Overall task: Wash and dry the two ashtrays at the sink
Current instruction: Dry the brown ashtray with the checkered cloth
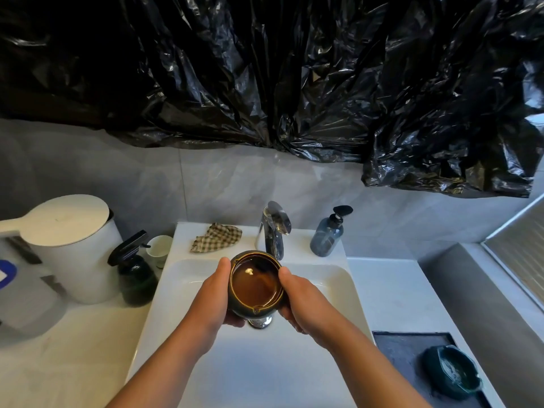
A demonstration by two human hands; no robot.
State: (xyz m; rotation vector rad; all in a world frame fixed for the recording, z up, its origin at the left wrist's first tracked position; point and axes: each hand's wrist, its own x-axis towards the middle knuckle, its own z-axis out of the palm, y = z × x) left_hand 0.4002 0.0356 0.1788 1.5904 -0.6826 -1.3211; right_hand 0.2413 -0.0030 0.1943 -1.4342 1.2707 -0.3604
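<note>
The left hand (217,293) and right hand (297,301), fingers (235,321) curled round the water-filled ashtray (255,285) over the sink (332,278), seem mid-rinse; next, probably tip it out

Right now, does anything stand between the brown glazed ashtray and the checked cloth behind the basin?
Nothing visible does. Left hand and right hand hold the brown glazed ashtray; the chrome tap stands beside the checked cloth.
</note>
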